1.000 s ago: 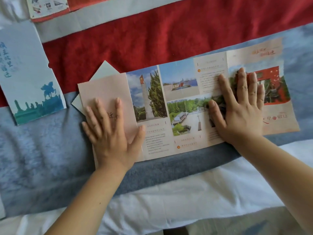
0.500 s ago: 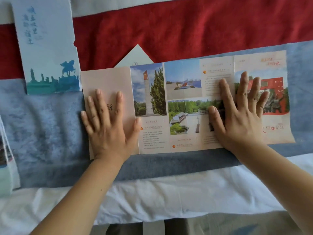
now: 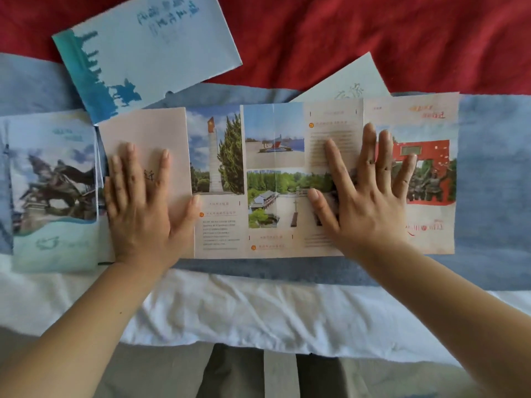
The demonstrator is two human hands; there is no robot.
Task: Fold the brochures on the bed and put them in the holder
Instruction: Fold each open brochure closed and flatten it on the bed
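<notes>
Head view: A long brochure (image 3: 275, 179) is laid unfolded across the blue blanket (image 3: 488, 182) on the bed, its printed panels facing up. The left hand (image 3: 143, 208) is pressed flat on the plain leftmost panel, fingers spread wide, nothing gripped. The right hand (image 3: 365, 196) is pressed flat over the panels toward the right end, fingers likewise splayed, nothing gripped. A pale blue folded sheet (image 3: 149, 50) is seen tilted above the left end, resting partly on the red cover (image 3: 373, 38). A second brochure with a horse statue picture (image 3: 54, 191) lies just beside the left hand, its right edge tucked under the long brochure. A corner of another pale sheet (image 3: 350, 81) shows behind the upper edge. White bedding (image 3: 258, 311) runs along the near side. Whether any of these sheets is the holder cannot be told.
</notes>
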